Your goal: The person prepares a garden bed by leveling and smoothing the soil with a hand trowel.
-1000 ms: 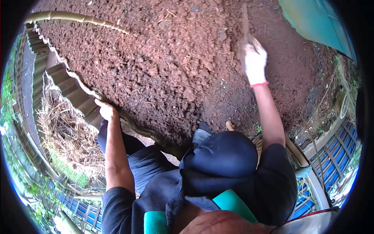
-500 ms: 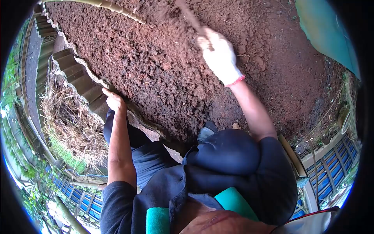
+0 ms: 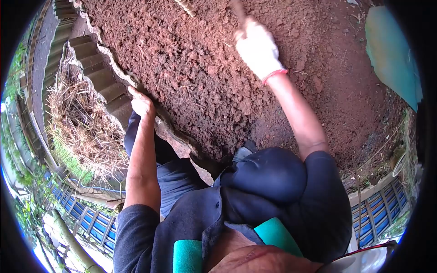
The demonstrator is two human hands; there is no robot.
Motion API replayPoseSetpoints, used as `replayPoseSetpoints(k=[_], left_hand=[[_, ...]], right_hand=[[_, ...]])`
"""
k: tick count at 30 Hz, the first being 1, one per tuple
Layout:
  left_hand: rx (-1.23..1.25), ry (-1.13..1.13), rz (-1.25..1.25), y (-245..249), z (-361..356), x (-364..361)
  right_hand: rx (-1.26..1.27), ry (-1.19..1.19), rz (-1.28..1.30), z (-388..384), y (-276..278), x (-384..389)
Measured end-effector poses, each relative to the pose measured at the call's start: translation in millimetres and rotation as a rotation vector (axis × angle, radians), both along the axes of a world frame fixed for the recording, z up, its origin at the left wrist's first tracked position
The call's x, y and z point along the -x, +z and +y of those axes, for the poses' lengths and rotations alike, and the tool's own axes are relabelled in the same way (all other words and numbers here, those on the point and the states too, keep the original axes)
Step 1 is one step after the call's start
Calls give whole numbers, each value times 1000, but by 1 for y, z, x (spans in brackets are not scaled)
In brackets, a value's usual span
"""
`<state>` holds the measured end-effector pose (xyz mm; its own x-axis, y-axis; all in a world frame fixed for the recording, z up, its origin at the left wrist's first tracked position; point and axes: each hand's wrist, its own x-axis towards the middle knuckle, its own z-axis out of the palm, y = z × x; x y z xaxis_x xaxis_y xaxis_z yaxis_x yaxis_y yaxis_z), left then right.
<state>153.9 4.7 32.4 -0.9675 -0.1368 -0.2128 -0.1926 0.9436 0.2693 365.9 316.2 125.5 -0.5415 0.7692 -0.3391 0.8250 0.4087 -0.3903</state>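
Note:
My right hand [image 3: 259,51], in a white knit glove with a red cuff, is closed around a stick-like handle [image 3: 238,11]. The handle is blurred and runs out at the top of the view, so its far end is hidden. Loose reddish-brown soil [image 3: 195,68] lies beneath this hand, darker and clumpier towards the left. My bare left hand [image 3: 143,104] grips the upper edge of a corrugated sheet [image 3: 98,68] that borders the soil. Its thumb lies along the rim, and some of its fingers are hidden.
Dry straw [image 3: 84,123] is heaped beyond the sheet on the left. A ringed, bamboo-like stick [image 3: 185,7] pokes in at the top. At the far right hangs a green-blue panel [image 3: 391,52]. Blue slatted fencing [image 3: 380,214] stands at the lower right.
The whole view has shifted a little. My right hand and the handle have risen slightly in the picture, while my left hand keeps hold of the sheet's edge.

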Motion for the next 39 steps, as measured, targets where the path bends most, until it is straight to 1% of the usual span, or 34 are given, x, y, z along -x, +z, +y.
replayPoseSetpoints(k=[1,2,4,5,6,8,9,10,11,12,13,14,16,17,18,19,20,21,22,23,24,25,26,27,28,30,32,33,34,35,36,37,38,39], left_hand=[[20,15,-10,1,1,1],[39,32,-23,0,2,3],[50,46,-32,0,3,2],[40,47,-22,0,5,1],[34,53,-11,1,4,0],[39,51,-24,2,5,-1],[24,58,-18,4,8,-2],[16,61,-15,8,9,-4],[-16,66,-14,6,9,-2],[-45,72,-18,6,7,-1],[-74,78,-21,5,5,-1],[-45,-45,217,0,2,-2],[24,-284,694,-13,-9,-10],[-154,-233,632,28,28,-37],[-354,-321,611,55,61,-59],[-395,-760,853,71,91,-73],[-581,-981,773,62,119,-72],[-505,-1002,444,65,155,-85],[-426,-903,154,85,199,-98],[-531,-916,165,78,230,-100],[-543,-974,302,61,258,-96],[-402,-974,228,36,286,-83],[-388,-993,143,46,298,-83],[-203,-1022,180,26,309,-81],[-278,-1005,137,38,311,-87],[-34,-1116,238,9,317,-99],[-93,-1141,218,28,301,-110],[-187,-1107,216,35,289,-112],[-308,-1057,268,50,272,-112],[-434,-1008,311,67,254,-111],[-524,-1041,348,73,232,-108],[-522,-1093,634,71,205,-97],[-613,-883,304,103,175,-95],[-714,-876,352,108,141,-76]], right_hand=[[136,66,68,-9,-2,-7],[271,134,132,-22,15,-14],[-8,262,356,-47,-4,-39],[190,169,328,-47,-4,-40],[148,44,204,-48,16,-36],[-123,-198,355,-51,-28,-50],[-481,-100,419,-47,-34,-50],[-224,4,370,-45,-34,-59],[26,102,319,-37,-1,-58],[277,199,261,-33,17,-59],[-190,351,594,-41,-21,-73],[-92,235,487,-38,-12,-69],[107,9,273,-26,25,-58],[267,-210,319,-20,39,-57],[-40,-114,553,-8,-5,-75],[45,-202,520,-5,3,-88],[119,-285,494,0,17,-96],[43,-333,368,2,28,-107],[-36,-384,243,4,36,-121],[-106,-424,263,11,29,-146],[-174,-466,276,18,14,-180],[-242,-508,289,25,0,-213],[-307,-554,295,30,-13,-250],[-369,-564,135,39,-27,-296],[-387,-703,26,28,-21,-313],[-320,-772,-189,18,-35,-378],[-187,-932,-400,0,-65,-435],[-165,-890,-424,-14,-85,-449],[-143,-858,-455,-28,-94,-462],[-280,-835,-422,-42,-83,-437],[-240,-925,-523,-40,-82,-429],[-269,-930,-502,-35,-88,-434],[-289,-929,-478,-36,-93,-436],[-338,-858,-347,-39,-91,-426]])
